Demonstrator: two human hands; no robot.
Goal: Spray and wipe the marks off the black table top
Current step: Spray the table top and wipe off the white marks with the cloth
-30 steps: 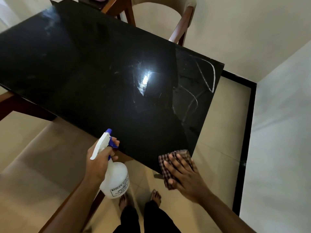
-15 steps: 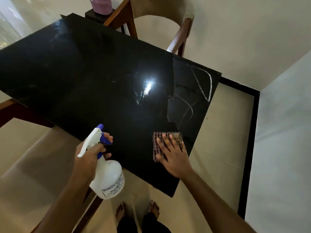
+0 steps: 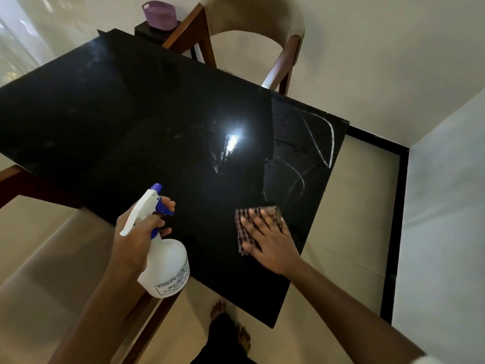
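The glossy black table top [image 3: 131, 122] fills the middle of the view. White chalk-like marks [image 3: 319, 143] curve across its right end, with fainter streaks [image 3: 220, 156] beside a bright light reflection. My right hand [image 3: 267, 237] lies flat with straight fingers on a checked cloth [image 3: 244, 232], pressing it on the table near the right front corner, just below the marks. My left hand [image 3: 139, 232] grips the neck of a white spray bottle [image 3: 165, 269] with a blue trigger, held over the table's front edge, nozzle pointing up and away.
A wooden chair with a beige back [image 3: 262, 30] stands behind the table. A purple tub [image 3: 160, 15] sits on a small dark stand at the back. My bare feet [image 3: 231, 329] stand on the beige tiled floor below the table corner. A white wall [image 3: 446, 206] rises on the right.
My right hand slid the cloth from the table's front corner up onto the top toward the marks. The left hand with the bottle stayed by the front edge. The view shifted downward.
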